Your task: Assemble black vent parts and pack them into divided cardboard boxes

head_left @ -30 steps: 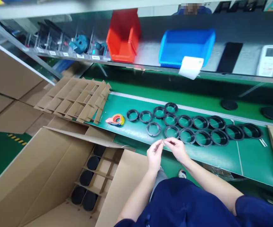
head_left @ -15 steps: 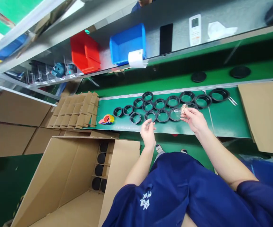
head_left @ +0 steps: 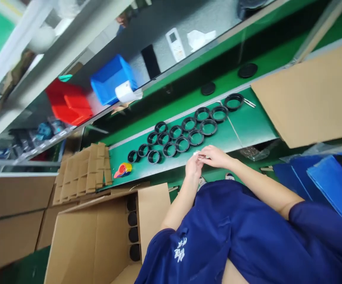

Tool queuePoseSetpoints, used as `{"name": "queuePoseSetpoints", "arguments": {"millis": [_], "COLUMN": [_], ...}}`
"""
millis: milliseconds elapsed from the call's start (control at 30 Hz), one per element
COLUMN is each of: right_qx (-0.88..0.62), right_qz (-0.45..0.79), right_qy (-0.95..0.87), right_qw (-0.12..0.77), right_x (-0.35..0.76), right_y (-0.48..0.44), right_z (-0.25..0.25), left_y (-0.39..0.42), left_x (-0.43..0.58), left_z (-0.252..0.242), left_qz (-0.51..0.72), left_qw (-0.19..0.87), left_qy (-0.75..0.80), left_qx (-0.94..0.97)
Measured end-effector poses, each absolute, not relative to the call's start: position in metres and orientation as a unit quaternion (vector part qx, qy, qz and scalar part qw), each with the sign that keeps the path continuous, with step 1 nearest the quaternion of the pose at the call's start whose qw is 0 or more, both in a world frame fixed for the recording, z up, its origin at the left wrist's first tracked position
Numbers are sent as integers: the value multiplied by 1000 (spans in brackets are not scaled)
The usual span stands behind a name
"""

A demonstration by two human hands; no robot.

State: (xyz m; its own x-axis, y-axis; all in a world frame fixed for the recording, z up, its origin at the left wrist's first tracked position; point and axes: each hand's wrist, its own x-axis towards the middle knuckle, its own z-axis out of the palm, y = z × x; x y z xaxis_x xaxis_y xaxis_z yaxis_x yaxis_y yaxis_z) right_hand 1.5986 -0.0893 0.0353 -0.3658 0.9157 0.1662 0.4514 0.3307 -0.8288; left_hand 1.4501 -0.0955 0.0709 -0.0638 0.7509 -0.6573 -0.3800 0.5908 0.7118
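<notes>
My left hand [head_left: 193,166] and my right hand [head_left: 216,156] meet just in front of the bench edge, fingers bent and pressed together. A small, partly clear packet [head_left: 200,156] shows between the fingertips; most of it is hidden, and its contents are too small to name. Beyond the hands, several black rings [head_left: 183,150] of differing sizes lie in loose rows on the green bench top [head_left: 233,138]. Both hands are apart from the rings.
An open cardboard box [head_left: 111,232] with black round pieces stands at the lower left. Cardboard dividers [head_left: 82,169] and red and yellow ring-shaped pieces [head_left: 124,170] are at the bench's left end. A shelf above holds a red bin [head_left: 70,106] and a blue bin [head_left: 111,81]. Cardboard [head_left: 310,94] lies right.
My right hand has come left and down with the packet to meet my left hand, whose fingers have closed. The camera view has turned and tilted.
</notes>
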Motion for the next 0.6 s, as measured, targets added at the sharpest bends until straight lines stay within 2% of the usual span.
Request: {"name": "queuePoseSetpoints", "arguments": {"millis": [133,333,467,600], "right_qx": [-546,-536,-637,-747], "right_qz": [471,632,577,482], "right_qy": [-563,-281,-135,37], "right_qw": [403,485,493,457], "right_x": [1601,1589,1612,1661], "right_y": [-91,-104,-115,-134], "right_z": [22,-23,-66,-117], "left_y": [-96,-100,-97,-83], "left_x": [1440,1449,1439,1398], "left_z": [53,25,5,-17], "left_qz": [369,317,318,271], "left_qw": [684,677,650,595], "left_qy": [580,594,620,679], "left_qx": [243,298,304,333]}}
